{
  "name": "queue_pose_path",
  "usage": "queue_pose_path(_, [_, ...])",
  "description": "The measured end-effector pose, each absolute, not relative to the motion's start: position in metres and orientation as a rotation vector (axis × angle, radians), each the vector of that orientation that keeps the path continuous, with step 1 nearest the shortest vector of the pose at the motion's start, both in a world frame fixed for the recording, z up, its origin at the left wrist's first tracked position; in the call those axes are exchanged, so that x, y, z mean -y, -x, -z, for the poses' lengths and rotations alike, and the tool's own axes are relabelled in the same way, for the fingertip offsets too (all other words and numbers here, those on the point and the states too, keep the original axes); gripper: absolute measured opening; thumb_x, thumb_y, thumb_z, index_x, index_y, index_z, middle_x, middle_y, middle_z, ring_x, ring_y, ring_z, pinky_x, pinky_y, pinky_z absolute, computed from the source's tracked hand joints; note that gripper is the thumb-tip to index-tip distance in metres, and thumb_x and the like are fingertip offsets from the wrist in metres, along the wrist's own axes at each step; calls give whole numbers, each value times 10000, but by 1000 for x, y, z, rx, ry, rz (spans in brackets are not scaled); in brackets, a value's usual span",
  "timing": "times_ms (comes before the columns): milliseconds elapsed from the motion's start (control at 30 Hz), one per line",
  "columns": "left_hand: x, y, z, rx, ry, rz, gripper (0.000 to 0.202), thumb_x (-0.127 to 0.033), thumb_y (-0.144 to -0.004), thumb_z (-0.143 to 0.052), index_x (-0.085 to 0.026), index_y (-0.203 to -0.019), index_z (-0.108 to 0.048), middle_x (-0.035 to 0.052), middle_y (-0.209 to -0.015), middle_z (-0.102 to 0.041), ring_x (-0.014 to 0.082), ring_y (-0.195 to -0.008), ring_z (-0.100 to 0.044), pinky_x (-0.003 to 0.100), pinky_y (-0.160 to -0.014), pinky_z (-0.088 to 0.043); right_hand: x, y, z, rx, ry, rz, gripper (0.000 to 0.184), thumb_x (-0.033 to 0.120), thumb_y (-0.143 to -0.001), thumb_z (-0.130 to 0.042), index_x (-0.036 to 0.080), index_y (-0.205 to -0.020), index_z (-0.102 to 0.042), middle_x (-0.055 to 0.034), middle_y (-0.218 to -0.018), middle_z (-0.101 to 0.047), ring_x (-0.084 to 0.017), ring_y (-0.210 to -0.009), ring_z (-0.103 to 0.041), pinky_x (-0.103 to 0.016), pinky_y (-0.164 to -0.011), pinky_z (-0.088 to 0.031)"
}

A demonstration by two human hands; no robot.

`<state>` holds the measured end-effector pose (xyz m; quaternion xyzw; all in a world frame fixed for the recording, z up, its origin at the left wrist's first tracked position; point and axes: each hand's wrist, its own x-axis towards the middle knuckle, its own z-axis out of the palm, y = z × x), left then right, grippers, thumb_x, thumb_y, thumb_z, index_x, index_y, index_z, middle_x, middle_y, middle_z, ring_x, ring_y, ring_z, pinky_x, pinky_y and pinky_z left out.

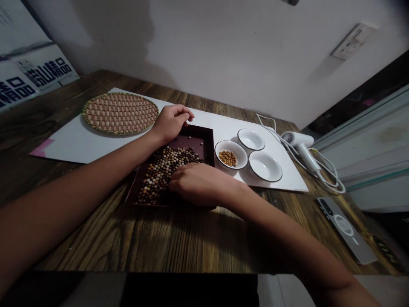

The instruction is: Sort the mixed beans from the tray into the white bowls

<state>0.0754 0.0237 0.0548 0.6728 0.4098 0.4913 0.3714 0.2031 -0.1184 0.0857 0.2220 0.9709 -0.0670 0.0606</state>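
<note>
A dark maroon tray (pixel 208 138) holds a heap of mixed beads (pixel 159 175) in brown, black, cream and orange tones. My left hand (pixel 172 121) is over the tray's far left corner, its fingers loosely bent and slightly apart, with no object visible in them. Down among the beads at the near right side is my right hand (pixel 196 183). Its fingers are curled inward and the fingertips are hidden, so whatever they pinch does not show. Right of the tray, a white dark-rimmed bowl (pixel 220 148) contains small golden-brown beads (pixel 228 158).
Two more white bowls, a far one (pixel 251 139) and a near one (pixel 265 166), stand on the white board (pixel 204 117). A round woven mat (pixel 120 113) lies at left. A white hair dryer (pixel 302 147) with its cord and a phone (pixel 347 230) are at right on the wooden table (pixel 153 243).
</note>
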Motion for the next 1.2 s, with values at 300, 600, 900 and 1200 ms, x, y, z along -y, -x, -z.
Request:
queue_pose_path(300, [-26, -75, -54, -1039, -1712, -1240, 173, -118, -852, -568, -186, -783, -712, 43, -850, -738, 139, -697, -617, 280, -688, -516, 84, -312, -129, -2697, -1613, 197, 179, 143, -854, -607, 205, -919, -762, -20, -856, -745, -136, -701, -577, -291, -688, -401])
queue_pose_path(600, [-25, -74, -54, -1061, -1720, -1232, 169, -118, -855, -571, -194, -794, -710, 46, -856, -738, 144, -710, -627, 284, -695, -511, 90, -311, -123, -2746, -1567, 415, 265, 193, -888, -652, 257, -1097, -802, -29, -1056, -794, -163, -830, -665, -289, -746, -461])
queue_pose_path(900, [-24, -75, -54, -1078, -1735, -1234, 154, -137, -856, -567, -188, -829, -710, 54, -861, -736, 163, -750, -640, 294, -692, -516, 139, -236, -118, -2578, -1208, 292, 187, 71, -824, -620, 200, -763, -740, -44, -768, -732, -139, -603, -556, -295, -552, -279])
queue_pose_path(1200, [-26, -75, -52, -1065, -1737, -1237, 151, -145, -850, -570, -194, -829, -711, 58, -869, -739, 166, -749, -639, 287, -666, -521, 141, -226, -109, -2520, -1195, 144, 255, 75, -901, -549, 177, -902, -783, -107, -846, -768, -177, -635, -632, -293, -539, -302])
